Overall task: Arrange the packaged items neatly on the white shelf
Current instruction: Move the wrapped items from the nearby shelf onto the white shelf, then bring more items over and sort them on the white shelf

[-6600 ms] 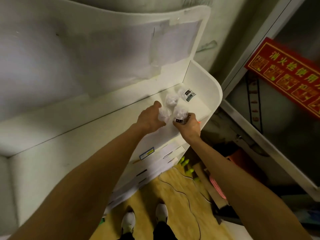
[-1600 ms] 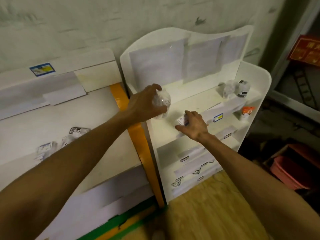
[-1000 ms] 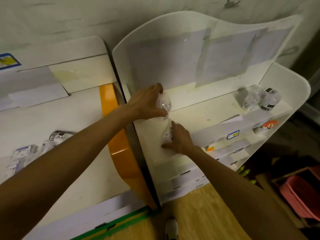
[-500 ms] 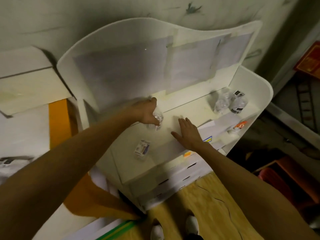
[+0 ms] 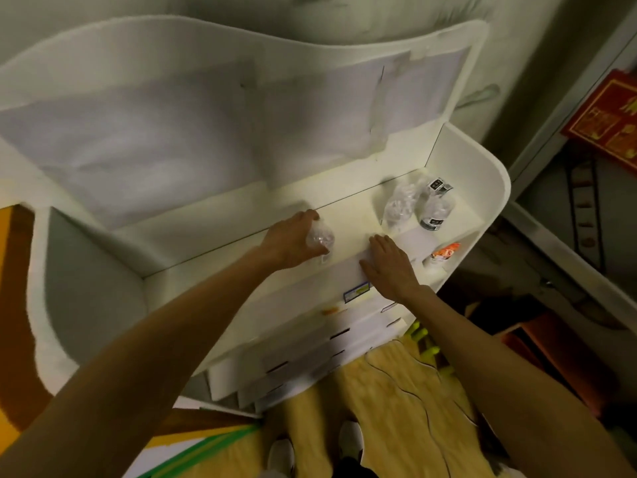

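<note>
The white shelf (image 5: 220, 236) fills the middle of the head view, seen from above. My left hand (image 5: 293, 241) grips a clear plastic packet (image 5: 320, 239) just above the top shelf surface, near its middle. My right hand (image 5: 387, 265) lies flat with straight fingers on the shelf's front lip, to the right of the packet. Several clear packets with black-and-white labels (image 5: 418, 207) stand grouped at the shelf's right end.
An orange-and-white packet (image 5: 443, 255) sits on a lower tier at the right. Lower tiers with label strips (image 5: 310, 353) step down toward my feet (image 5: 348, 446). A red sign (image 5: 606, 122) hangs at the right; an orange panel (image 5: 13, 305) stands at the left.
The view has swung right and closer over the shelf. The small labelled packet seen on the shelf's left half has left the view. My left hand holds the clear packet lower, nearer the shelf surface.
</note>
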### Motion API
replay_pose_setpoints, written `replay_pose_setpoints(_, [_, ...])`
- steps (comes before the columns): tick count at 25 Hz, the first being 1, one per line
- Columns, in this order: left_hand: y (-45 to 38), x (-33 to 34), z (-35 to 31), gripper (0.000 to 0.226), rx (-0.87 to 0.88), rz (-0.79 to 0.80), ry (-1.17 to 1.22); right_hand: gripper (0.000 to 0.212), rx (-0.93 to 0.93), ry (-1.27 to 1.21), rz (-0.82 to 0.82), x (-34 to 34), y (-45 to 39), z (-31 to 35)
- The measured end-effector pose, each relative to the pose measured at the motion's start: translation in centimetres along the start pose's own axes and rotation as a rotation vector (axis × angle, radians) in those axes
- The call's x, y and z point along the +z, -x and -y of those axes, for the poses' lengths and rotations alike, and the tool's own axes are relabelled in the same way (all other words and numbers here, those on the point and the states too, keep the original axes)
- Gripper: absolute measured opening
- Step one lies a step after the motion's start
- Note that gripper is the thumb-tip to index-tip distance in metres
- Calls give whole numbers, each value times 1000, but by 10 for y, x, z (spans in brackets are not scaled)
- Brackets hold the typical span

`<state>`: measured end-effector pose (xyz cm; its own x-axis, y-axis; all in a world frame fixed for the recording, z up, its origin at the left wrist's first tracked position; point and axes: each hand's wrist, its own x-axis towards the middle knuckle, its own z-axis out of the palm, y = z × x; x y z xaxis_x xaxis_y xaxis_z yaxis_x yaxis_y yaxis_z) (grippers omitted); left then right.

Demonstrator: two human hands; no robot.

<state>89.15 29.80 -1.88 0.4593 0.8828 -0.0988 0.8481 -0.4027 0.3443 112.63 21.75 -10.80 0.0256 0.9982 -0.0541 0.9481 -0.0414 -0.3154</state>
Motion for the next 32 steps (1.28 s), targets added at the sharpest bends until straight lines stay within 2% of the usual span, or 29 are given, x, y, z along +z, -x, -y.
replay_pose_setpoints(4, [6,8,-11,98,-19,-32,11,67,-53,42,-38,20,5,-10])
replay_pose_setpoints(6, [12,4,-8,99,-13,-63,-35,67,-78,19,-58,24,6,-11])
replay_pose_setpoints(8, [21,-8,1,86,-30,-84,-108,61,-30,-100,-129,18,5,-1])
replay_pose_setpoints(11, [40,-39,19,63,-38,-157,-284,45,124,-445,-360,-11,-2,31])
replay_pose_setpoints(13, [59,-69,32,48,-19,-294,-334,37,32,-545,-486,-30,-1,63])
replay_pose_setpoints(15, [87,-107,47,45,24,-413,-326,35,-111,-583,-535,-48,1,105])
replay_pose_setpoints(18, [148,-162,72,52,62,-527,-333,36,-285,-622,-547,-71,9,182])
replay_pose_setpoints(24, [321,-228,153,59,-165,-700,-339,36,-528,-764,-458,-90,77,369])
replay_pose_setpoints(26, [383,-224,184,58,-256,-702,-328,36,-619,-788,-444,-84,113,428])
replay_pose_setpoints(30, [481,-206,242,60,-458,-581,-291,35,-683,-757,-604,-68,165,534])
replay_pose_setpoints(32, [521,-198,271,65,-559,-516,-309,36,-686,-782,-500,-55,182,586])
